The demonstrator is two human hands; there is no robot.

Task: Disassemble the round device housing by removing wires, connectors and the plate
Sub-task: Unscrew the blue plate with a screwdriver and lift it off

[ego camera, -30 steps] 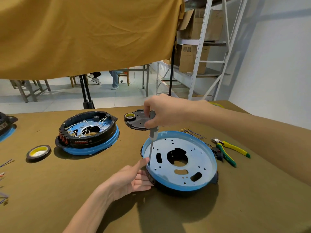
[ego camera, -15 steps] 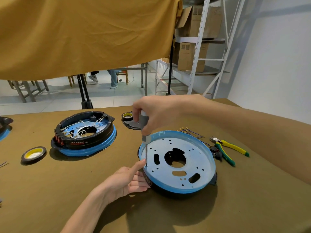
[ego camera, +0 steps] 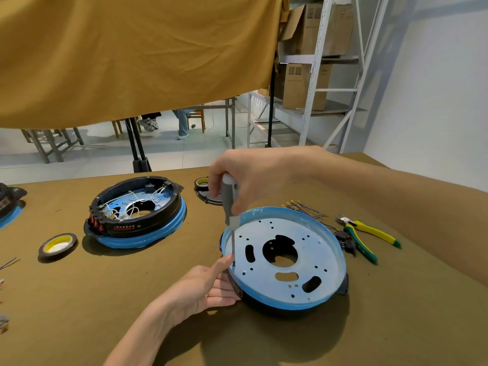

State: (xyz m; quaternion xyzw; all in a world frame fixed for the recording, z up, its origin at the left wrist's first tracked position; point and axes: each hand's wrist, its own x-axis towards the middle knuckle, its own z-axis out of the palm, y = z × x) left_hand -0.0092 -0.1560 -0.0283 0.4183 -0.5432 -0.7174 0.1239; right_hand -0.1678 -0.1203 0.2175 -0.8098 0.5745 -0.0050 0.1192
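While the right hand (ego camera: pixel 253 178) grips a screwdriver (ego camera: pixel 229 204), the left hand (ego camera: pixel 208 283) steadies the housing (ego camera: pixel 330 297) on the brown table (ego camera: pixel 132 299).

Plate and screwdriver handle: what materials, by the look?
Plate: likely sheet metal with a pale bluish, zinc-like finish; thin, flat, clean punched holes and slots, soft sheen.
Screwdriver handle: probably grey plastic or rubber; matte, smooth moulded shape.

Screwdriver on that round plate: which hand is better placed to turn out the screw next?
The right hand: it already grips the screwdriver, whose tip stands on the plate. The left hand steadies the housing's rim.
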